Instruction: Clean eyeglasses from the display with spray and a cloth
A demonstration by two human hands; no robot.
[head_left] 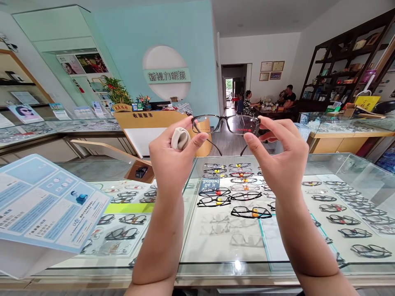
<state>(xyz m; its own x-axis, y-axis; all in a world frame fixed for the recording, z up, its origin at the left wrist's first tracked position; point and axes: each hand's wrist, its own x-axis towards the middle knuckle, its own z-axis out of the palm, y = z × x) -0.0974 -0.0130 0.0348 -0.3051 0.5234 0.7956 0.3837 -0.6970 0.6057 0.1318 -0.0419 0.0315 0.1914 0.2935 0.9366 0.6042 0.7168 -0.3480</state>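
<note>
A pair of dark-framed eyeglasses [226, 119] is held up in front of me, above the glass display case, its temples unfolded and hanging downward. Red lettering shows on the right-hand lens. My left hand [175, 152] pinches the left end of the frame between thumb and finger. A rolled pale cloth [180, 139] is tucked in that same hand. At the other end, my right hand [279, 150] grips the frame by its corner, thumb below and fingers above. Below both hands, rows of eyeglasses [251, 212] lie inside the case.
The glass display case [237, 267] spans the front. A blue-and-white leaflet stand [46, 201] stands at left, near a tilted wooden-framed mirror or board [108, 149]. Behind is a service counter [145, 120]. Two people sit at a far table [271, 110]. Another display counter [352, 131] is at right.
</note>
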